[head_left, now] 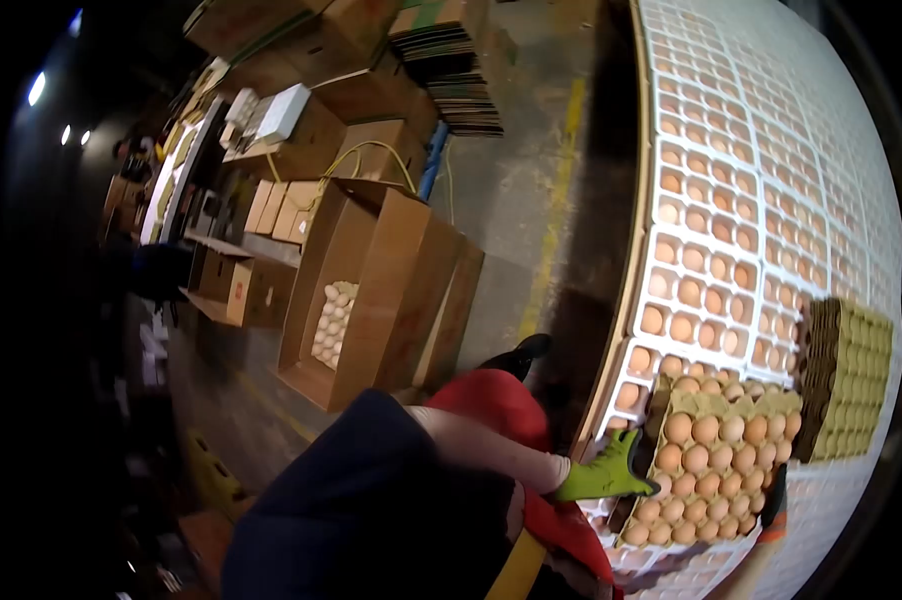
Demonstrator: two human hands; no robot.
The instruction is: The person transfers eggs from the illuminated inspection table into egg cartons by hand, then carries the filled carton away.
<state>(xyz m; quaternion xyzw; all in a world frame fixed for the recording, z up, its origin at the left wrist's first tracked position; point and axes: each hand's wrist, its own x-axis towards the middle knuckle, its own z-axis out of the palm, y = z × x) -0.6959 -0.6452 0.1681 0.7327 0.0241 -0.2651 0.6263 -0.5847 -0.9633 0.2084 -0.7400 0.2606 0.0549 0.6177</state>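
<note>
My left hand (608, 470), in a green glove with dark fingertips, grips the near-left side of a pulp egg tray (716, 465) full of brown eggs. At the opposite side, my right hand (774, 505), in a black and orange glove, holds the same tray's edge, its fingers partly hidden. Several tray layers seem stacked under it, though their depth is hard to tell. White plastic egg trays (706, 255), filled with eggs, spread beneath and beyond. Beside my right hand stands a stack of pulp trays (846, 380) with no eggs showing on it.
A table edge (626, 280) runs along the left of the white trays. On the floor side, an open cardboard box (396, 290) holds eggs in a tray. Flattened cartons (451, 75) are piled farther back, near other boxes (316, 45) and a yellow floor line (556, 200).
</note>
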